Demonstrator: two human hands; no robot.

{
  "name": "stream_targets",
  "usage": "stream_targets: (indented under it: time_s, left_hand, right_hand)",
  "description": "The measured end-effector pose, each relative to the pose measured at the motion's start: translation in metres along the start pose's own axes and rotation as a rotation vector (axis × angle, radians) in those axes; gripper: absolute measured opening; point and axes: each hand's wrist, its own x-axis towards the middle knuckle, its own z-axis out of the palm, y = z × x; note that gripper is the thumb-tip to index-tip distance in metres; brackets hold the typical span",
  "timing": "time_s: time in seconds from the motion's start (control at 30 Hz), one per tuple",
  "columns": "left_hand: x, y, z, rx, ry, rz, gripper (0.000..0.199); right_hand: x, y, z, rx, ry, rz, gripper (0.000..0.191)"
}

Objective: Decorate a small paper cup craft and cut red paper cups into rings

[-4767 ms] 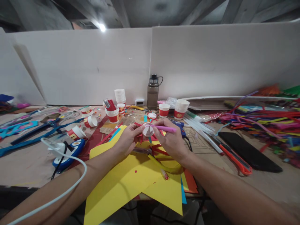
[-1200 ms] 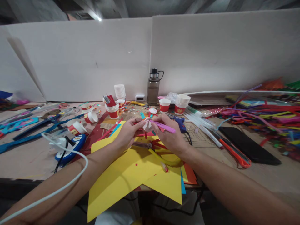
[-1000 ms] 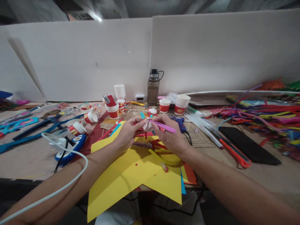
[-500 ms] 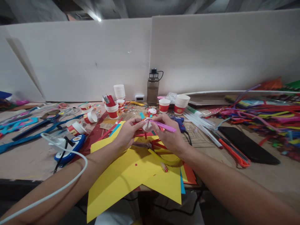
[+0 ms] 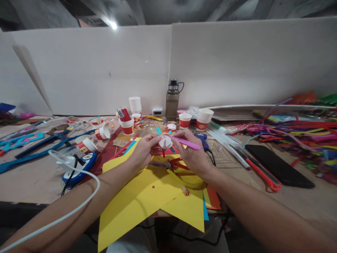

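Observation:
A small white round paper piece [image 5: 165, 141], with coloured strips around it, is held up between my two hands. My left hand [image 5: 145, 149] pinches its left edge with thumb and fingers. On the right, my right hand [image 5: 191, 151] grips the piece's right edge and also has a pink pen [image 5: 190, 143] between its fingers. Below the hands, scissors with yellow and red handles [image 5: 184, 180] lie on yellow paper sheets [image 5: 131, 200]. A red-tipped pen [image 5: 185, 190] rests on the same paper.
Paper cups [image 5: 185, 120] and a water bottle [image 5: 172, 102] stand at the back. On the right are a black phone [image 5: 279, 165], an orange cutter [image 5: 263, 174] and colourful strips [image 5: 302, 137]. At left lie a blue-and-white power strip [image 5: 83, 168] with a white cable and tipped cups [image 5: 86, 144].
The view has shifted slightly. Both hands keep their hold, and the round piece's white face is turned a little more toward the camera.

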Motion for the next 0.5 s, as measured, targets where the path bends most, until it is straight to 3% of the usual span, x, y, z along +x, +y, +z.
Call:
stream_targets:
  time_s: [0.5]
  left_hand:
    - [-0.0019, -0.0013, 0.0005, 0.013, -0.007, 0.01, 0.026]
  right_hand:
    - [0.0007, -0.0019, -0.0021, 0.095, -0.013, 0.017, 0.011]
